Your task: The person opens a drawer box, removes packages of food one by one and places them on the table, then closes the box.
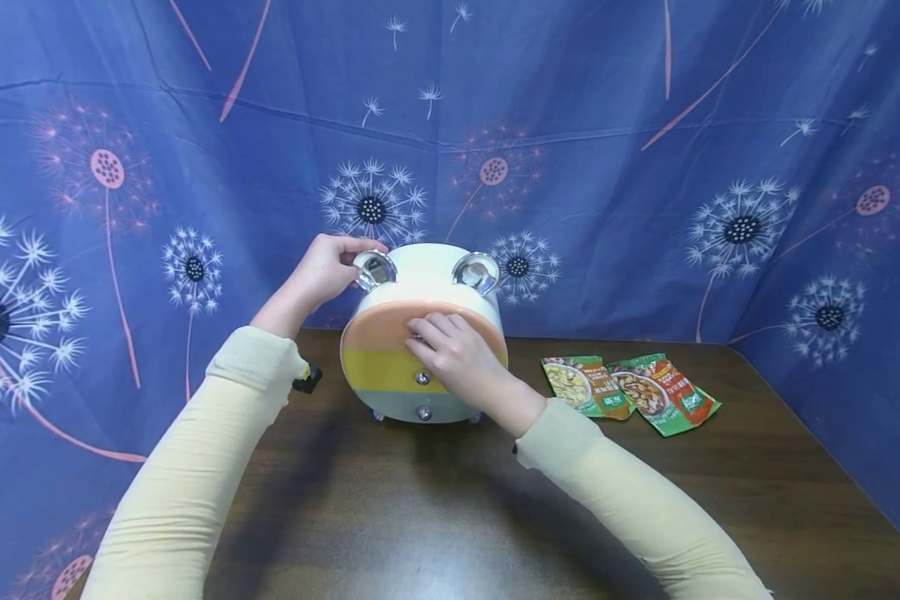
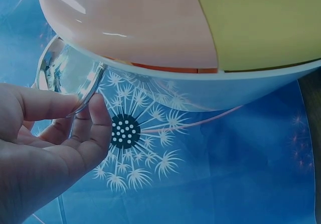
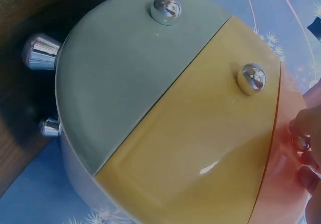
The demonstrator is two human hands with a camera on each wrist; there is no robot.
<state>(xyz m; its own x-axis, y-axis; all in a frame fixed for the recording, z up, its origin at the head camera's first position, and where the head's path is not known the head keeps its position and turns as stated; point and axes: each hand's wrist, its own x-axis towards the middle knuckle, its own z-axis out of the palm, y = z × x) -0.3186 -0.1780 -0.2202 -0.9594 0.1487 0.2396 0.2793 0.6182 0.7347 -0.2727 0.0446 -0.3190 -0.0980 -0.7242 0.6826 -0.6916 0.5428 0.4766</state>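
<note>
A rounded drawer box (image 1: 378, 362) with a white body stands on small silver feet. Its front has a pink-orange drawer on top, a yellow one in the middle and a grey-green one below. My left hand (image 1: 326, 271) pinches the silver ear (image 2: 70, 73) at its upper left between thumb and fingers. With my right hand (image 1: 453, 354) I grip the silver knob (image 3: 301, 143) of the top drawer, the fingers partly covering it. Round silver knobs show on the yellow drawer (image 3: 195, 148) and the grey-green drawer (image 3: 120, 68). Whether the top drawer is pulled out at all I cannot tell.
Two green and orange food packets (image 1: 585, 387) lie on the brown wooden table (image 1: 390, 517) right of the box. A small black and yellow item (image 1: 309, 379) shows beside the left cuff. Behind hangs a blue cloth (image 1: 585, 200) with dandelion prints.
</note>
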